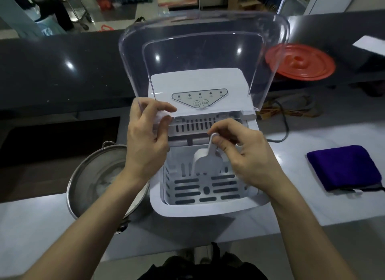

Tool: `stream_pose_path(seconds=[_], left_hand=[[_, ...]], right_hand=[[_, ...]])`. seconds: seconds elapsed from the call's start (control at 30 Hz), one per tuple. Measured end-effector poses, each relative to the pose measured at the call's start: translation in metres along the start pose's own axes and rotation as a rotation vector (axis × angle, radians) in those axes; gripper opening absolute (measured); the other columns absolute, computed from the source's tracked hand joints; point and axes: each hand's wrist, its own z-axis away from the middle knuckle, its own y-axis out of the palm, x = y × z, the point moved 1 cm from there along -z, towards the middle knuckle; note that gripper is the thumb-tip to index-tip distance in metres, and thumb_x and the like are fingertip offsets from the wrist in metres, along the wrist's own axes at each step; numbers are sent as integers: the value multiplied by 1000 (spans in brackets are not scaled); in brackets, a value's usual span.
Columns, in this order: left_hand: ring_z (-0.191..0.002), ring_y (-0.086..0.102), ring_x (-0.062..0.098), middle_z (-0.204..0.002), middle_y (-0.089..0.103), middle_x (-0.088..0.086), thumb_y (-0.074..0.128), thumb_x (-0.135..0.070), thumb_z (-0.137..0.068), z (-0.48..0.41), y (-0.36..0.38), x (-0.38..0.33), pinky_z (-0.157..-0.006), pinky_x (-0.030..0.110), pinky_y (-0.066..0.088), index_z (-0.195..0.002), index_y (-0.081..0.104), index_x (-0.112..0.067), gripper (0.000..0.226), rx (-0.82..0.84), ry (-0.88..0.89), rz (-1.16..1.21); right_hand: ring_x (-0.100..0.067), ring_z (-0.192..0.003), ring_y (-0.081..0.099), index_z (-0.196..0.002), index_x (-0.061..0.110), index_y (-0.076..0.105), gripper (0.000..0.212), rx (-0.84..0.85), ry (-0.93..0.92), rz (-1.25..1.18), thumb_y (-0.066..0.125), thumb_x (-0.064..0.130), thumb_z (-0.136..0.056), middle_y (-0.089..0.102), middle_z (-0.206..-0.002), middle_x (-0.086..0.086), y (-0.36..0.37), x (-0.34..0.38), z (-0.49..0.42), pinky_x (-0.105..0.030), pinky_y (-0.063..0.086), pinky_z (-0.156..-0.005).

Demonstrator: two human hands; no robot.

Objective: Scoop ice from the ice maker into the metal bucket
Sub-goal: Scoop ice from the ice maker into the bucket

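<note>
The right hand (pixel 248 154) has its grip pinched on the handle of a white plastic scoop (pixel 205 161), whose bowl hangs down inside the slotted ice basket (pixel 200 190) of the white ice maker (pixel 200 81). The left hand (pixel 145 138) has its grip pinched on the lower left edge of the clear lid (pixel 200 50), which stands raised. The metal bucket (pixel 98 179) sits on the bench (pixel 312 206) just left of the machine, some ice in its bottom. Farther right lie a purple cloth (pixel 343 167) and, behind it, a red lid (pixel 302 63).
</note>
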Motion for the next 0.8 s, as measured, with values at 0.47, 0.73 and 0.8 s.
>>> stream_pose_path(seconds=[0.47, 0.73, 0.8], left_hand=[[-136, 45, 16, -141, 44, 5, 62, -11, -108, 0, 4, 2, -84, -1, 49, -121, 68, -19, 16, -15, -16, 76], [-130, 48, 17, -138, 46, 7, 63, -16, -110, -2, 3, 4, -85, -5, 42, -122, 70, -19, 15, -34, -11, 48], [-129, 49, 17, -137, 47, 7, 61, -16, -110, -2, 3, 5, -85, -5, 42, -121, 70, -18, 14, -33, -11, 44]], right_hand=[[-18, -84, 76, -105, 19, 71, 3, -229, -37, -117, 69, 18, -104, 76, -91, 1, -1, -10, -6, -32, 63, -73], [-24, -71, 76, -103, 14, 76, 14, -437, 12, -276, 63, 8, -101, 76, -81, -7, -9, -12, -7, -44, 64, -69], [-24, -70, 77, -99, 12, 75, 13, -448, 27, -266, 63, 8, -100, 76, -80, -6, -8, -11, -7, -41, 63, -66]])
